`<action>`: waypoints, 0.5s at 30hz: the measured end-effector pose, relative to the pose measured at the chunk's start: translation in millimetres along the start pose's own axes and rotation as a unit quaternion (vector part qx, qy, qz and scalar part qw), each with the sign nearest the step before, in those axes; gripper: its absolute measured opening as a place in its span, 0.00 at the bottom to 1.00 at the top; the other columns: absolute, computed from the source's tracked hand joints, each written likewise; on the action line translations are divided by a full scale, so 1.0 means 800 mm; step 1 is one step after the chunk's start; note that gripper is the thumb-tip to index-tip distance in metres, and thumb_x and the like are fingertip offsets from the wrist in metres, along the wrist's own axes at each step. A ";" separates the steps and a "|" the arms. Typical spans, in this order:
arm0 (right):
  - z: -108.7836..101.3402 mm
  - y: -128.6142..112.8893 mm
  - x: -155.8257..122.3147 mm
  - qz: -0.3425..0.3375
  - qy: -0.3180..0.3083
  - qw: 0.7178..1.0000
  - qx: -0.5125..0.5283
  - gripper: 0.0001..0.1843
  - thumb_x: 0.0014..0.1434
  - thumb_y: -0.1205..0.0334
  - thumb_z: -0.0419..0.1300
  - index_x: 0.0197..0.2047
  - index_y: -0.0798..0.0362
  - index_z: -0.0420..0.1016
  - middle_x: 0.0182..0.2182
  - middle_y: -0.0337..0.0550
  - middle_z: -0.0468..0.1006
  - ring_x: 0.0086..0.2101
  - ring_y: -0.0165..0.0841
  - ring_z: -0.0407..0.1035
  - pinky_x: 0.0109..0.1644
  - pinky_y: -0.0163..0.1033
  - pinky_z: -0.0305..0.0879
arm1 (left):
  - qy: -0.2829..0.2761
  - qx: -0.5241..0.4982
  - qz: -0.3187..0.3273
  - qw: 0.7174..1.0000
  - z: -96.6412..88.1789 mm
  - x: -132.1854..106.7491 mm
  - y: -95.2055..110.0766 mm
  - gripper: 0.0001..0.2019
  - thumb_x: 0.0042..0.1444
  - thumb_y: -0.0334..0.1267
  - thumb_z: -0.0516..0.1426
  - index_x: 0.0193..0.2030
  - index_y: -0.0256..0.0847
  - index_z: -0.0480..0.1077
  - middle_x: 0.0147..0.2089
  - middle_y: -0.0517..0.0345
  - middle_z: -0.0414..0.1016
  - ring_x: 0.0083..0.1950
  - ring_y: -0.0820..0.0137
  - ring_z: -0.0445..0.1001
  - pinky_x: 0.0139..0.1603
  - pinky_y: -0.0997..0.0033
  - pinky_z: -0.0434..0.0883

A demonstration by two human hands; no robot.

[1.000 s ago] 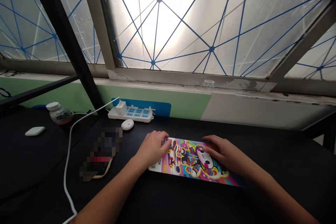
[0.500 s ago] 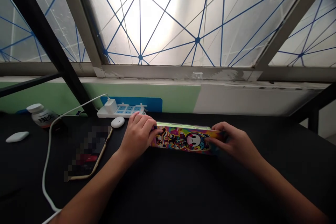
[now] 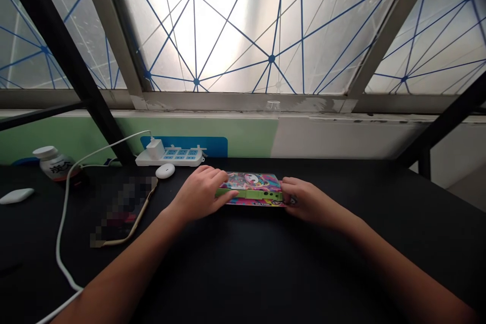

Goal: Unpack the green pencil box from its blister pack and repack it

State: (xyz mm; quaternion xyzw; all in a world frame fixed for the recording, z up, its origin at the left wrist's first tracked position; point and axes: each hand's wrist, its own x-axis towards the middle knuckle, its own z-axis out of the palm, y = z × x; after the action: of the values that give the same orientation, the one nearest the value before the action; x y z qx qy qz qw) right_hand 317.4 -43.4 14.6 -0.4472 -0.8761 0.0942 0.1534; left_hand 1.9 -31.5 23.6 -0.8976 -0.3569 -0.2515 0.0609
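A flat colourful box with a cartoon print and a green side edge lies on the black table, a little in front of the wall. My left hand grips its left end, fingers curled over the top and thumb along the green edge. At the right end my right hand pinches the box with bent fingers. Both forearms reach in from the bottom of the view.
A white power strip with a plugged charger and white cable lies by the wall. Near it sit a small white oval thing, a bottle and a white case. A blurred object lies to the left.
The box lay flat with its printed face up, was tipped on edge, and now lies further back with its green edge toward me. Both hands moved inward to its ends.
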 end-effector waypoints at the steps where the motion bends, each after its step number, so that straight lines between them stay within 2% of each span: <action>1: 0.001 -0.003 0.000 -0.005 -0.006 1.000 0.003 0.11 0.49 0.72 0.59 0.27 0.48 0.61 0.34 0.39 0.70 0.33 0.34 0.67 0.35 0.36 0.62 | -0.003 -0.007 -0.016 1.000 0.003 -0.001 -0.005 0.16 0.66 0.52 0.54 0.46 0.40 0.72 0.43 0.49 0.79 0.46 0.57 0.76 0.55 0.55 0.69; 4: -0.001 -0.013 -0.003 -0.017 -0.041 0.999 0.021 0.10 0.49 0.74 0.58 0.28 0.48 0.64 0.37 0.41 0.71 0.36 0.35 0.68 0.37 0.36 0.63 | -0.045 -0.023 -0.059 0.997 0.016 -0.006 -0.019 0.26 0.61 0.58 0.57 0.59 0.43 0.68 0.59 0.46 0.74 0.60 0.52 0.71 0.61 0.52 0.64; 6: -0.005 -0.017 -0.006 -0.015 -0.065 0.997 0.036 0.09 0.52 0.73 0.57 0.30 0.48 0.66 0.39 0.42 0.72 0.38 0.36 0.69 0.39 0.37 0.64 | -0.081 -0.025 -0.075 0.994 0.025 -0.009 -0.024 0.30 0.60 0.60 0.57 0.63 0.44 0.66 0.64 0.46 0.70 0.64 0.50 0.67 0.64 0.50 0.60; 10: -0.010 -0.015 -0.009 0.019 -0.101 0.992 0.073 0.03 0.58 0.61 0.62 0.34 0.48 0.71 0.42 0.43 0.73 0.39 0.37 0.69 0.42 0.40 0.67 | -0.109 -0.015 -0.093 0.990 0.035 -0.012 -0.025 0.34 0.59 0.60 0.58 0.67 0.45 0.62 0.67 0.47 0.67 0.67 0.49 0.63 0.66 0.47 0.56; 13: -0.011 -0.005 -0.006 0.042 -0.098 0.991 0.083 0.12 0.61 0.49 0.61 0.33 0.49 0.71 0.40 0.44 0.75 0.38 0.38 0.70 0.41 0.41 0.67 | -0.112 -0.005 -0.095 0.989 0.035 -0.012 -0.024 0.36 0.58 0.59 0.60 0.69 0.45 0.59 0.67 0.47 0.66 0.67 0.49 0.62 0.66 0.46 0.56; 15: -0.010 0.004 -0.003 0.074 -0.062 0.992 0.078 0.17 0.64 0.45 0.57 0.33 0.49 0.71 0.36 0.43 0.76 0.35 0.37 0.70 0.39 0.42 0.67 | -0.106 0.000 -0.090 0.990 0.034 -0.011 -0.024 0.38 0.56 0.59 0.61 0.69 0.45 0.60 0.65 0.45 0.67 0.66 0.49 0.63 0.66 0.46 0.58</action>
State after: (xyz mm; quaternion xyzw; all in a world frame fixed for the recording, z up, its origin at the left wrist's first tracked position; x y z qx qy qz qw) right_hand 323.8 -43.2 20.6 -0.4905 -0.8385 0.2013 0.1257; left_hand -5.5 -14.6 -5.7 -0.8836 -0.4404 -0.1592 0.0002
